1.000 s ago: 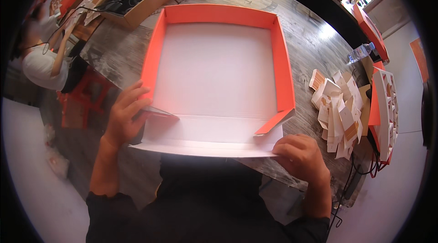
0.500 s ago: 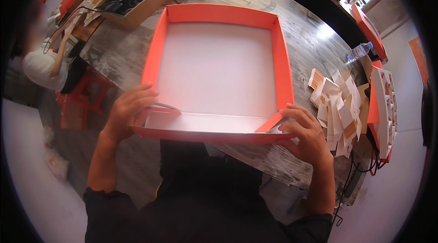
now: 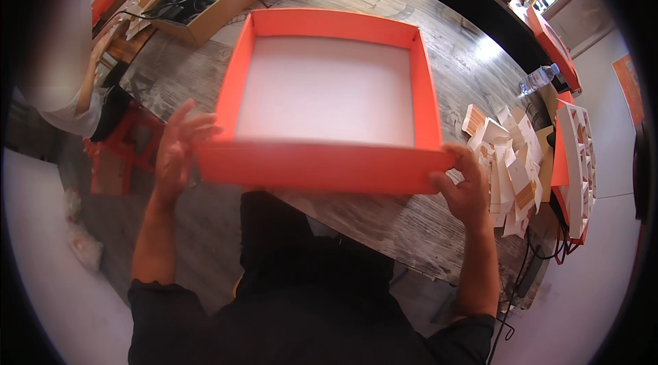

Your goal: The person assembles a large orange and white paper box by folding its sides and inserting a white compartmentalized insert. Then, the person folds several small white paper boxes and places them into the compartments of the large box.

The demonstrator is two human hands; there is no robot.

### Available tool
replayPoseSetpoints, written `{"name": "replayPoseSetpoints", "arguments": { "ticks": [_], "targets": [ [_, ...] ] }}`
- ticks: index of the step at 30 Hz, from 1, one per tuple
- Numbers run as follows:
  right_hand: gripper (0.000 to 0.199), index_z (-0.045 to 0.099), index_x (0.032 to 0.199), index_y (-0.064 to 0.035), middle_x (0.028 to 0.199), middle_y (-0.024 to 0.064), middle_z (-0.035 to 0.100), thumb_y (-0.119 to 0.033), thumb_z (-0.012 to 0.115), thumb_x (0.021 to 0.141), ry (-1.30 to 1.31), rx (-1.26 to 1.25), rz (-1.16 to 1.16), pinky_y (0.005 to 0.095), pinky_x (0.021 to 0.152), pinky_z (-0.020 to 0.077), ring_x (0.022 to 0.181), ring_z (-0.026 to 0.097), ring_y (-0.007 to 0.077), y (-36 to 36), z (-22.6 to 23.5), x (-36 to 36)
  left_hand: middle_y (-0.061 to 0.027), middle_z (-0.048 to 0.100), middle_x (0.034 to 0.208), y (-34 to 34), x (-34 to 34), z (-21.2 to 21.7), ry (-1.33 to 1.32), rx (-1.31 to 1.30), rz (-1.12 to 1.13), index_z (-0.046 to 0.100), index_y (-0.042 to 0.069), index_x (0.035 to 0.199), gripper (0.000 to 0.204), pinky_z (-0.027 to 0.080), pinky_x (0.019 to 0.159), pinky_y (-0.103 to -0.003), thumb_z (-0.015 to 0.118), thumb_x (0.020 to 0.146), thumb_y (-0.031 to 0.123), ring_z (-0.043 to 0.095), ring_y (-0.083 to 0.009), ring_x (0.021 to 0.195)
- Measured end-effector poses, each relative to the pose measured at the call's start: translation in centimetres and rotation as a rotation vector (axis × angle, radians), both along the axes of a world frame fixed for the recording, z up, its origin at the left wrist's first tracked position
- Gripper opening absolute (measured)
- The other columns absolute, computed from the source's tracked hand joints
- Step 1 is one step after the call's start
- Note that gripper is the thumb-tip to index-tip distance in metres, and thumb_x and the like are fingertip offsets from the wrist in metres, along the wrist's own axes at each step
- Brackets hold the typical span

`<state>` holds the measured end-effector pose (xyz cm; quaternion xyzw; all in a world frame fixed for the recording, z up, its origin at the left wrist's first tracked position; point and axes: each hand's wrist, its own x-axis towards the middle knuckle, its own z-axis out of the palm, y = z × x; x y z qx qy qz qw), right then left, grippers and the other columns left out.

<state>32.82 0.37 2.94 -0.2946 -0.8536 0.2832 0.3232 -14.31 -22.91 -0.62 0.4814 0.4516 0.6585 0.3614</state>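
Near wall (image 3: 322, 167) of orange box (image 3: 426, 94) runs L–R; my R fingers (image 3: 469, 161) pinch its R end, L fingers (image 3: 179, 115) spread by L end, contact unclear.

The left hand (image 3: 177, 150) is beside the red box (image 3: 319, 167); the right hand (image 3: 467, 185) holds its near right corner.

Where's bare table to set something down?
Bare table: right of the orange box, bordered by the cardboard heap and bottle; also beyond the box's far wall, right of the brown carton.
Crowded: right end, with heap and white compartmented tray; box's near right corner, with the right hand.
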Motion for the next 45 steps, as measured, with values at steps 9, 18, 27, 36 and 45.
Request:
{"name": "replayPoseSetpoints", "arguments": {
  "ticks": [9,18,27,36,45],
  "targets": [
    [0.044,0.067,0.131,-0.0027,0.106,0.0121,0.074,-0.015,0.086,0.093,0.062,-0.015,-0.168,0.0253,0.068,0.0538,0.081,0.07,0.0114,0.1,-1.9,-2.0,-0.0233,0.051,0.159,0.2,1.0,0.5,0.946,0.08,0.278,0.057,0.003,0.152,0.084,0.053,0.11,-0.045,0.085,0.091,0.054,0.062,-0.0345,0.135],
    [0.056,0.075,0.135,-0.0163,0.156,0.0154,0.057,-0.025,0.091,0.082,-0.171,0.286,0.01,0.044,0.099,0.0553,0.123,0.067,0.029,-1.4,-0.7,-1.5,-0.0244,0.052,0.156,1.1,0.9,1.1,1.134,0.132,0.297,0.071,0.002,0.133,0.058,0.056,0.102,-0.043,0.083,0.096,0.045,0.072,-0.0312,0.114],
    [0.034,0.08,0.126,-0.0198,0.141,-0.0008,0.072,-0.02,0.078,0.093,-0.297,0.596,-0.044,0.0387,0.1,0.0465,0.121,0.066,0.0229,-0.1,-1.1,-1.8,-0.0208,0.056,0.155,1.2,1.0,0.0,1.068,0.132,0.289,0.076,0.001,0.128,0.041,0.059,0.096,-0.041,0.077,0.102,0.032,0.07,-0.033,0.123],
    [0.045,0.073,0.136,-0.0138,0.144,-0.0002,0.07,-0.015,0.078,0.091,-0.421,0.602,-0.001,0.0438,0.111,0.0433,0.132,0.059,0.0269,-0.4,-0.9,-2.1,-0.015,0.068,0.145,1.0,1.5,1.2,1.351,0.061,0.328,0.078,0.006,0.129,0.046,0.048,0.111,-0.048,0.068,0.105,0.043,0.06,-0.0388,0.137],
    [0.065,0.062,0.144,-0.0076,0.143,0.0057,0.067,-0.02,0.085,0.084,-0.544,0.572,0.029,0.0547,0.128,0.0315,0.137,0.058,0.0259,-1.2,-0.4,-2.7,-0.0144,0.069,0.131,2.2,5.1,3.1,1.593,-0.092,0.252,0.063,0.006,0.147,0.07,0.039,0.12,-0.055,0.076,0.094,0.049,0.057,-0.0371,0.134]
  ]
}}
